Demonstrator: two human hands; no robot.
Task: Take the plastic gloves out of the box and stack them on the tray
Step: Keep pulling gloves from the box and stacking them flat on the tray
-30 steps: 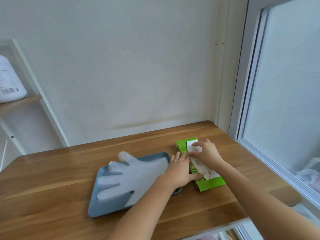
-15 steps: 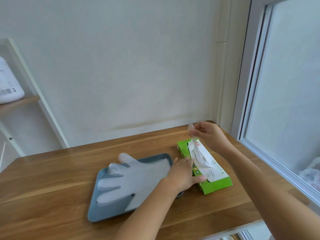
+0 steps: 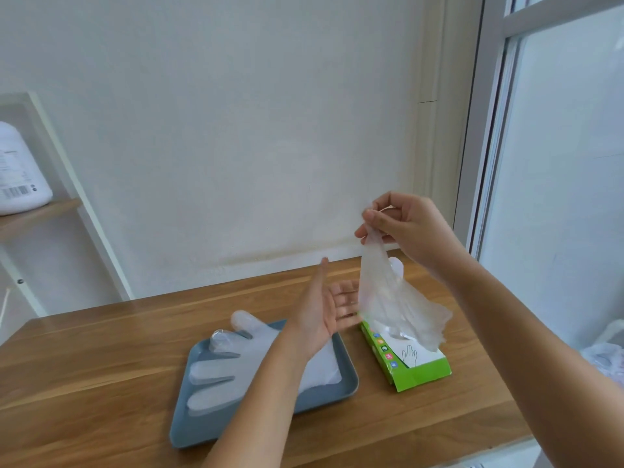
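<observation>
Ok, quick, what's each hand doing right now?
Left hand: open, palm up, holding nothing.
Right hand: pinching a plastic glove that hangs over the box.

I seem to be in a plain room at home — wooden surface (image 3: 101, 359) against a white wall (image 3: 236, 130), window (image 3: 557, 197) on the right, shelf (image 3: 37, 214) with a white jug (image 3: 17, 173) far left.

A plain white wall (image 3: 236, 130) backs the wooden worktop (image 3: 84, 359); daylight pours through the window (image 3: 557, 163) right, and a shelf (image 3: 37, 216) left carries what looks like a white jug (image 3: 17, 173).
</observation>
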